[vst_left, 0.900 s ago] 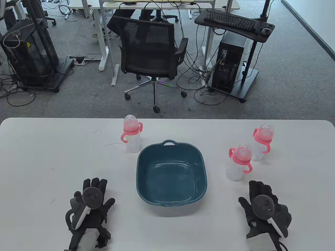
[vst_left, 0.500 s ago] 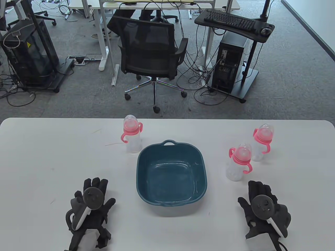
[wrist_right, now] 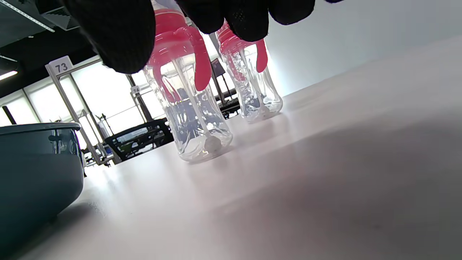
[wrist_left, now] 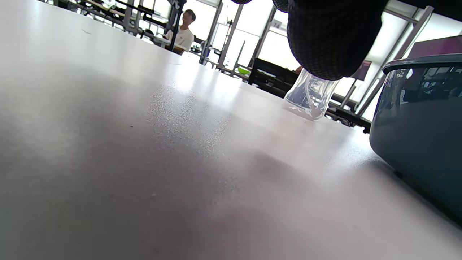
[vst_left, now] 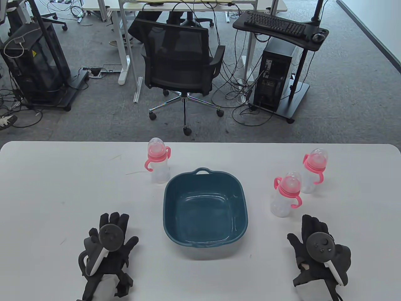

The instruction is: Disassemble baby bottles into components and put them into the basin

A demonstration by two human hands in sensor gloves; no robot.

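The left hand (vst_left: 108, 247) lies flat on the white counter (vst_left: 47, 194) near its front edge, fingers spread and straight, holding nothing. A round black tracker (vst_left: 110, 237) sits on its back. In the left wrist view a gloved fingertip (wrist_left: 332, 39) hangs in from the top edge, just above the counter surface.

The right hand (vst_left: 318, 250) rests on the counter at the front right, fingers loosely extended and slightly apart, gripping nothing; its own tracker (vst_left: 320, 246) rides on the back. Its fingertips (wrist_right: 115, 36) point toward the nearest bottle (vst_left: 285, 196), close to it but not touching.

Between the hands, set a little farther back, stands the teal basin (vst_left: 205, 209), with a small handle loop at its far rim. Its dark wall shows at the right edge of the left wrist view and at the left edge of the right wrist view.

Three baby bottles stand upright on the counter, each clear-bodied with a pink collar, pink side handles and a clear cap over the top. The nearest bottle stands just beyond the right hand, to the right of the basin. A second bottle (vst_left: 314, 170) stands just behind it and farther right. The third bottle (vst_left: 158, 160) stands near the basin's far left corner, well ahead of the left hand.

Beyond the counter, a black office chair (vst_left: 178, 62) stands on grey carpet.
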